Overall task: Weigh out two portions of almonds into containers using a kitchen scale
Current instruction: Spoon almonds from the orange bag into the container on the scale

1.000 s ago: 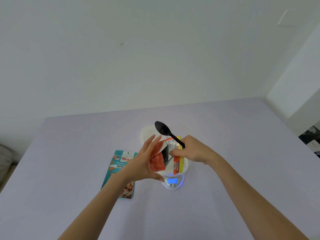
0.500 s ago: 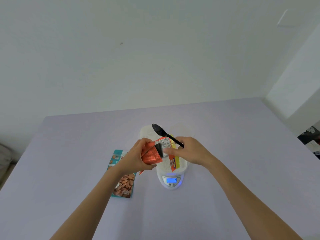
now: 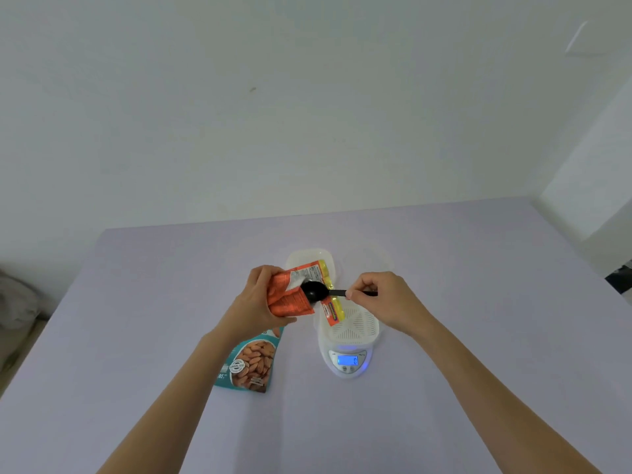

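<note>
My left hand grips an orange almond packet held above the table, its open mouth facing right. A black spoon is pinched by its handle in my right hand, and its bowl sits at the packet's mouth. Below them a white container with a ribbed bottom rests on the white kitchen scale, whose blue display is lit. No almonds are visible in that container.
A teal almond bag lies flat on the lilac table, left of the scale and partly under my left forearm. A second white container stands behind the packet. The wall is close behind the table's far edge.
My left hand closed around the packet and lifted it to the left. My right hand let go of the packet, swung the spoon down and brought its bowl to the packet's mouth.
</note>
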